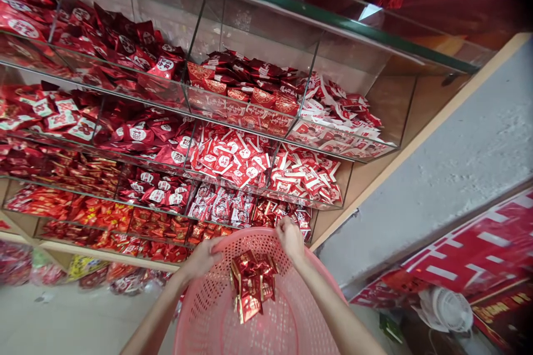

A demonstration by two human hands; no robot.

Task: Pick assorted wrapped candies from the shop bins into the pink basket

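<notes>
A pink plastic basket [291, 316] with perforated sides is in front of me, at the foot of the shelves. Inside it lies a small heap of shiny red and gold wrapped packets [251, 294]. My left hand [204, 259] grips the basket's rim on the left. My right hand [290, 239] is closed at the far right of the rim, beside the lowest bins. Its fingertips face away from me, so I cannot make out what is between them. Just beyond that hand, small dark red packets [277, 212] fill a bin.
Stepped shelves with clear dividers [194, 50] hold many red and white packets. A grey wall [449, 155] with a wooden edge stands at right. Bagged goods [125, 280] line the floor at left. A white fan [449, 309] and red printed boxes [470, 244] are at lower right.
</notes>
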